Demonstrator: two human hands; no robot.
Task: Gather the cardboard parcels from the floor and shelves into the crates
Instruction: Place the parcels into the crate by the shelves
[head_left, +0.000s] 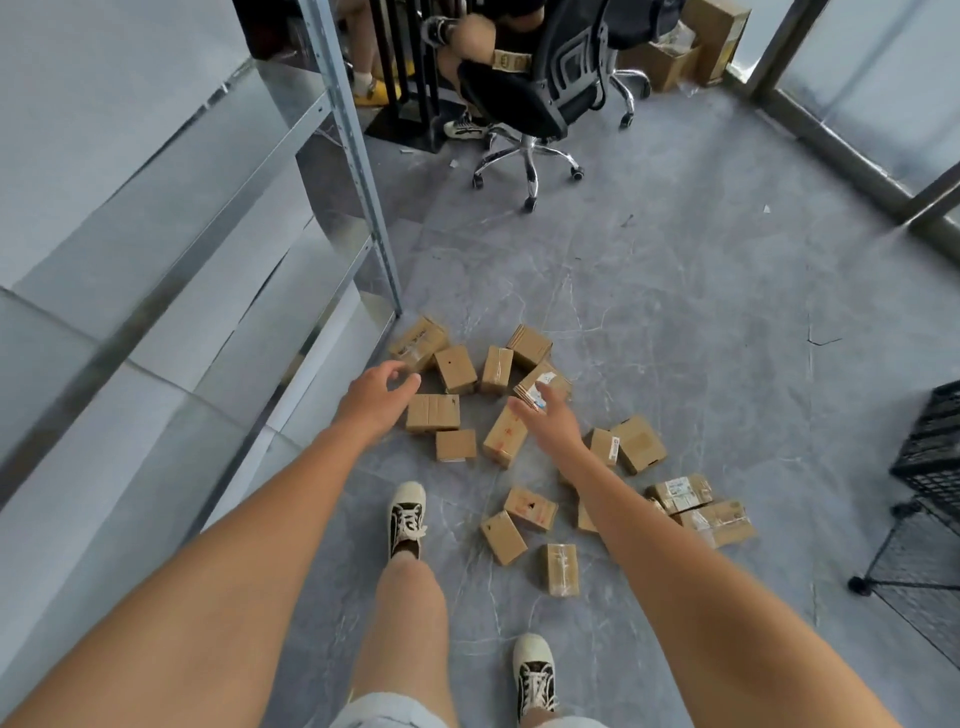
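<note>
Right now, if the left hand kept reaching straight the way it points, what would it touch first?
Probably the labelled parcel by the foot of the shelf post. The open left hand points up and right towards it, apparently above the floor, so depth is uncertain; the plain parcel alongside is nearly as close.

Both hands (376, 395) (550, 423) spread, empty, above parcels (454, 369) on floor (675, 312).

Both bare arms stretched forward and down. Left hand (375, 391) far left, palm down, fingers curled loosely, thumb apart, holding nothing. Right hand (546, 421) far right, fingers spread and extended, empty. Left foot in black-and-cream canvas sneaker (407, 517) stepped forward; right sneaker (536, 675) nearer.
</note>
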